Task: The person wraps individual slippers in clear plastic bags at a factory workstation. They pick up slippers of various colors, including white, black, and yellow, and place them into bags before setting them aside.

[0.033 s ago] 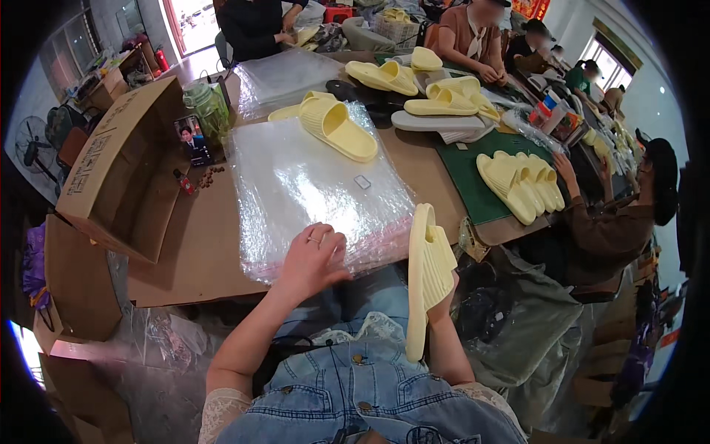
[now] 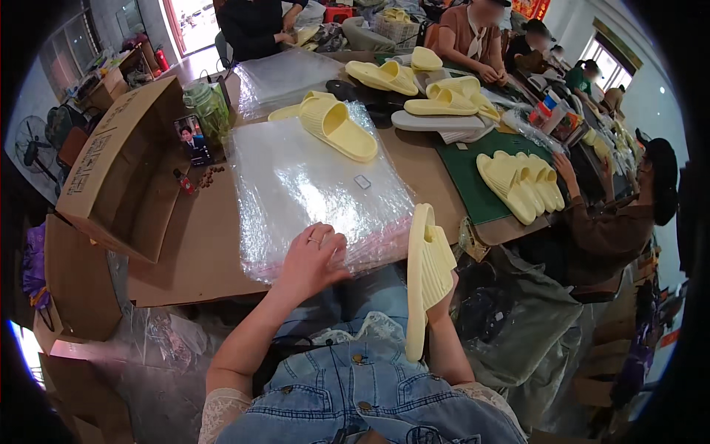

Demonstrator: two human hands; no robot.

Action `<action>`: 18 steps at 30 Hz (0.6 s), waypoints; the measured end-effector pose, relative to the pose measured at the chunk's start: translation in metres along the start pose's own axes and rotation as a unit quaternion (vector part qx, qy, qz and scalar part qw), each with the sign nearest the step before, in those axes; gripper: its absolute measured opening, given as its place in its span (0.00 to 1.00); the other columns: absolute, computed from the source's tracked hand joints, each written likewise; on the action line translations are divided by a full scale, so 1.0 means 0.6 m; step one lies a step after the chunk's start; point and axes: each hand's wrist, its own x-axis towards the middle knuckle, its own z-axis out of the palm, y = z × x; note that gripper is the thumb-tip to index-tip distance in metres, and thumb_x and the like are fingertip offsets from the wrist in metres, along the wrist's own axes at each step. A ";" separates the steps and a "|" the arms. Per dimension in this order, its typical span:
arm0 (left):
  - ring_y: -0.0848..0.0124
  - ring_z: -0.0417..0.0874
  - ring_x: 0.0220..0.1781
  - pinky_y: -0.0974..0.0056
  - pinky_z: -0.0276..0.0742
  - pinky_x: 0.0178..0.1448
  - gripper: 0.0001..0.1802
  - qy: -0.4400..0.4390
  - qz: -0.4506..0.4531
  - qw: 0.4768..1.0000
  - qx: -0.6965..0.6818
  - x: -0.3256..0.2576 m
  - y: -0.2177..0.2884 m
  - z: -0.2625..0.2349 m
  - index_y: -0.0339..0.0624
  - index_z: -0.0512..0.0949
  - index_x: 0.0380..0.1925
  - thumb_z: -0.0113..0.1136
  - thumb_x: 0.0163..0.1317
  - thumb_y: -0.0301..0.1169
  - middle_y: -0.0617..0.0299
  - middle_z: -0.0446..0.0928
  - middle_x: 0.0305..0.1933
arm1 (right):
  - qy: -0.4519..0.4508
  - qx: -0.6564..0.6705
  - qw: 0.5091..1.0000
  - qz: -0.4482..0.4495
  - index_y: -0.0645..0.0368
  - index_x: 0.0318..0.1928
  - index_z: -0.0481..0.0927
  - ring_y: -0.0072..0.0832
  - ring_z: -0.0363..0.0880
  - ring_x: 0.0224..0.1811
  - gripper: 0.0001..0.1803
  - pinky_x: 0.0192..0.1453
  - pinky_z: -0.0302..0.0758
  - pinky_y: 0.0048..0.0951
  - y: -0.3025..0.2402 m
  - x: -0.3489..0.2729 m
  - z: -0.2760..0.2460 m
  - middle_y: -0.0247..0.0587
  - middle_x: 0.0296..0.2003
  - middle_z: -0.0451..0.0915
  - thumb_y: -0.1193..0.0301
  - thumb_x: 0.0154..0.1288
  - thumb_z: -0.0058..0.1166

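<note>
My left hand [image 2: 314, 259] rests on the near edge of a stack of clear plastic bags [image 2: 281, 192]. Its fingers are slightly bent and its thumb is apart, with nothing visible in its grasp. In my right hand [image 2: 444, 298] is a pale yellow slipper [image 2: 431, 274], held upright on edge by the table's front. The slipper hides most of that hand's fingers. Farther up the bags lies another yellow slipper [image 2: 347, 137], partly covering one more behind it. A small rectangular outline marks the top bag.
An open cardboard box [image 2: 118, 159] stands at the left, near a propped phone [image 2: 194, 140] and a green jar [image 2: 205, 111]. Several yellow slippers [image 2: 518, 185] line up on a green mat [image 2: 473, 170] at right. A co-worker's hand [image 2: 568, 174] is beside them.
</note>
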 end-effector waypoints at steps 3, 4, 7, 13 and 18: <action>0.53 0.79 0.59 0.51 0.76 0.62 0.25 0.033 0.006 0.999 -0.009 -0.007 -0.008 0.010 0.44 0.79 0.49 0.75 0.52 0.39 0.52 0.80 0.54 | 0.005 0.037 0.999 0.022 0.70 0.55 0.81 0.28 0.86 0.49 0.17 0.53 0.82 0.30 0.003 -0.002 0.001 0.43 0.48 0.87 0.73 0.70 0.57; 0.52 0.80 0.58 0.52 0.77 0.61 0.23 0.053 0.010 0.998 -0.016 -0.008 -0.012 0.013 0.42 0.80 0.48 0.74 0.54 0.38 0.53 0.80 0.54 | 0.007 0.042 0.999 0.022 0.70 0.54 0.81 0.28 0.86 0.48 0.16 0.52 0.82 0.30 0.000 -0.002 0.004 0.43 0.48 0.87 0.73 0.70 0.57; 0.53 0.84 0.52 0.55 0.80 0.58 0.14 0.080 -0.080 0.986 -0.125 -0.004 -0.004 0.004 0.39 0.85 0.44 0.68 0.62 0.34 0.52 0.84 0.49 | 0.009 0.045 0.999 0.023 0.70 0.53 0.82 0.28 0.87 0.47 0.15 0.51 0.82 0.30 -0.006 -0.001 0.006 0.43 0.47 0.87 0.73 0.70 0.56; 0.69 0.85 0.46 0.65 0.79 0.52 0.11 0.092 -0.264 0.902 -0.330 0.002 -0.018 -0.005 0.34 0.86 0.41 0.64 0.67 0.32 0.54 0.87 0.40 | 0.020 0.051 0.998 0.031 0.71 0.51 0.82 0.28 0.87 0.47 0.16 0.50 0.82 0.31 0.003 -0.002 0.010 0.43 0.46 0.88 0.72 0.68 0.59; 0.76 0.81 0.41 0.70 0.76 0.46 0.08 0.145 -0.298 0.874 -0.355 0.011 -0.024 -0.007 0.35 0.87 0.40 0.64 0.66 0.28 0.61 0.83 0.36 | 0.013 0.024 1.000 0.011 0.66 0.52 0.83 0.36 0.87 0.49 0.19 0.53 0.81 0.35 0.005 -0.004 0.013 0.47 0.47 0.87 0.69 0.63 0.63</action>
